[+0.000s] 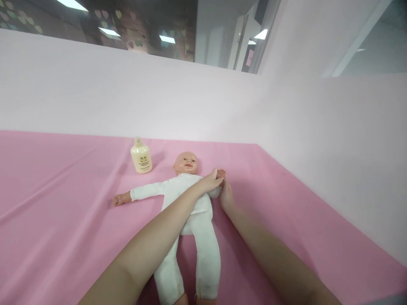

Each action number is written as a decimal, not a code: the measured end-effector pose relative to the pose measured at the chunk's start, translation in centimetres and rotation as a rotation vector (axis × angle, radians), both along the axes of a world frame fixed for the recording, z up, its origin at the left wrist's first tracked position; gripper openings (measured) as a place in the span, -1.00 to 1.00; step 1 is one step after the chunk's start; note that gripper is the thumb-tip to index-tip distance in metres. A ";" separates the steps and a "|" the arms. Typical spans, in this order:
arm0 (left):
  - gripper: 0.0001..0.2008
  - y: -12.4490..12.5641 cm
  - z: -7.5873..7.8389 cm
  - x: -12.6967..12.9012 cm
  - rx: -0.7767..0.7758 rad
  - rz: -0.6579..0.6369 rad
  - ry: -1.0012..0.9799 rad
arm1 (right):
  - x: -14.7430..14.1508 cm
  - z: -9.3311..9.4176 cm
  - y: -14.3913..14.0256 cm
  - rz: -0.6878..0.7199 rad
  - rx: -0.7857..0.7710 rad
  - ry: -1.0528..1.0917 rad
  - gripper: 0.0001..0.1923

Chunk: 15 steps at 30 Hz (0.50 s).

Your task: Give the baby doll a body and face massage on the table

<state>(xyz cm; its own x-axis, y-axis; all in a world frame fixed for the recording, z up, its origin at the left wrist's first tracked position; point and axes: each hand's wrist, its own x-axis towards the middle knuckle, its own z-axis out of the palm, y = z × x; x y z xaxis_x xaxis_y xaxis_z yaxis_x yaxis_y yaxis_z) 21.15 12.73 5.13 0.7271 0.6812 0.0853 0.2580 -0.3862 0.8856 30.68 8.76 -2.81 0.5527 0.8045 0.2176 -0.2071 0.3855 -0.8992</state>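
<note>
A baby doll (202, 207) with a white cloth body lies on its back, its bald head toward the wall. My left hand (212, 181) reaches across the doll's chest and is closed around the doll's raised hand and wrist. From the other side my right hand (226, 195) is closed on the same doll hand (221, 173), whose small fingers show above my own. The doll's other arm (140, 194) stretches out to the left on the sheet. My left forearm covers part of its torso.
A pale yellow pump bottle (141, 159) with a printed label stands left of the doll's head. Pink cloth (79, 178) with a few creases covers the table. A white wall (127, 93) rises behind and to the right, with a window (152, 34) above it.
</note>
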 end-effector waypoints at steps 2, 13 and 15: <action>-0.68 0.0 0.0 0.0 0.001 -0.010 0.001 | -0.1 0.1 -0.1 0.023 -0.006 0.061 -0.57; -0.67 0.8 -1.4 0.8 -0.001 -0.003 -0.038 | 0.2 -0.1 0.2 0.010 -0.006 0.112 -0.58; -0.65 0.9 -1.5 0.7 0.007 -0.012 -0.015 | 0.3 -0.2 0.2 -0.006 0.000 0.099 -0.59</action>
<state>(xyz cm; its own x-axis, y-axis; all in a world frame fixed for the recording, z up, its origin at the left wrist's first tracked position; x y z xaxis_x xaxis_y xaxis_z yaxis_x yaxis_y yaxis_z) 21.87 13.64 3.67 0.7335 0.6721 0.1012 0.2403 -0.3958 0.8864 30.95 9.00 -3.01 0.5763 0.8011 0.1616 -0.2931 0.3872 -0.8742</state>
